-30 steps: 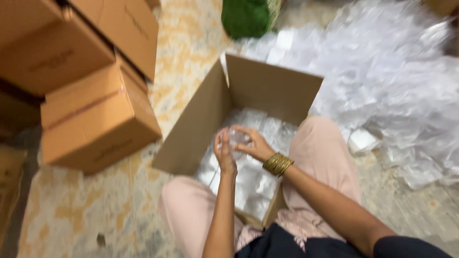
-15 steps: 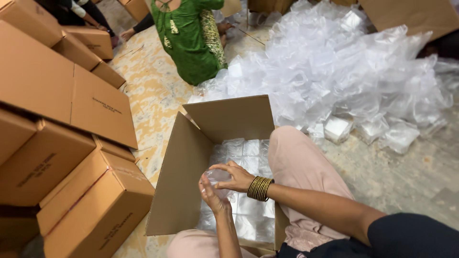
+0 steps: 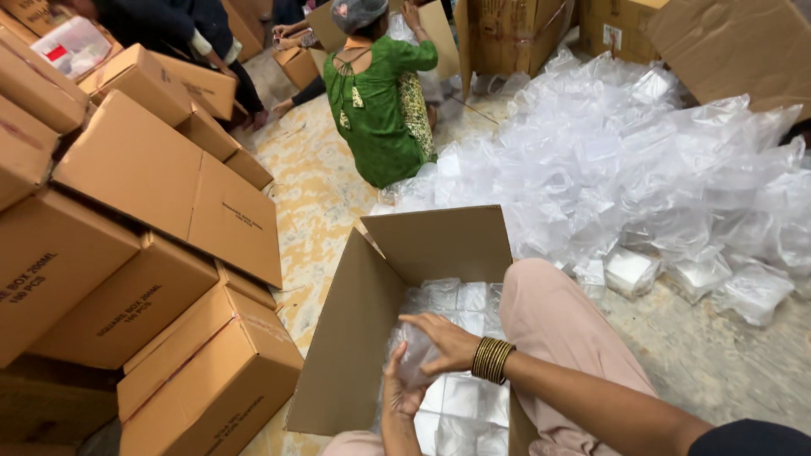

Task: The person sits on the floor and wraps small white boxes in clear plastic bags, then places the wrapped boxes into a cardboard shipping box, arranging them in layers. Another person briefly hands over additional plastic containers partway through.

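We count two hands of our own, the left hand (image 3: pixel 401 393) and the right hand (image 3: pixel 443 342), both on one clear plastic packet (image 3: pixel 416 353); one open carton (image 3: pixel 384 312); one stack of gold bangles (image 3: pixel 492 361); one co-worker in green (image 3: pixel 380 105); one heap of clear packets (image 3: pixel 642 169), too many to number.

Stacked brown cardboard boxes (image 3: pixel 127 253) fill the left side. A person in a green top (image 3: pixel 380 110) sits on the patterned floor (image 3: pixel 317 211), back turned. A big heap of clear plastic bags (image 3: pixel 642 169) spreads across the right, with more boxes (image 3: pixel 524 34) standing beyond it.
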Available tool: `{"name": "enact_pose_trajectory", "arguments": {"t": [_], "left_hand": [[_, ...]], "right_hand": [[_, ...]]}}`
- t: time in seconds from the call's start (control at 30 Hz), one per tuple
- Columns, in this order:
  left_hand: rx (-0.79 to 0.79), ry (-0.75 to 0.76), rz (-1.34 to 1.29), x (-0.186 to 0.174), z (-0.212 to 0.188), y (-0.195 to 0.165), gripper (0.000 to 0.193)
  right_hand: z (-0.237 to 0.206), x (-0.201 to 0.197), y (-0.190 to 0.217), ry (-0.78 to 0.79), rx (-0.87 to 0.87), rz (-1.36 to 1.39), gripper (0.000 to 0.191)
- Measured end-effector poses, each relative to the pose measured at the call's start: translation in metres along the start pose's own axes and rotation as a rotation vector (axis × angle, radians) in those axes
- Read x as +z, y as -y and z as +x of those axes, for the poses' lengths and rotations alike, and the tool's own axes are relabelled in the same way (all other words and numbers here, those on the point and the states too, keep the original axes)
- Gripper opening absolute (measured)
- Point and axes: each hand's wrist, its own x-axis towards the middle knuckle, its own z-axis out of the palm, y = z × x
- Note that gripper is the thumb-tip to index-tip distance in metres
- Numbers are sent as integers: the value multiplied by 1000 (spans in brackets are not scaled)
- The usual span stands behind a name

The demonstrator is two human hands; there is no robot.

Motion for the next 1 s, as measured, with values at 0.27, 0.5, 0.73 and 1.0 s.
{"name": "enact_pose_trajectory", "arguments": {"t": [0.27, 0.5, 0.73, 1.0], "left_hand": [[322, 133, 106, 8, -16, 9, 56], [339, 3, 107, 28, -11, 14, 57], [354, -54, 88, 16, -2, 25, 57], [318, -171, 114, 15, 4, 12, 59]], "right_hand": [[-3, 27, -29, 91, 471, 233, 101], [3, 25, -39, 16, 322, 163, 85], [-1, 31, -36, 4, 395, 167, 78], [14, 25, -21, 63, 492, 192, 77]]}}
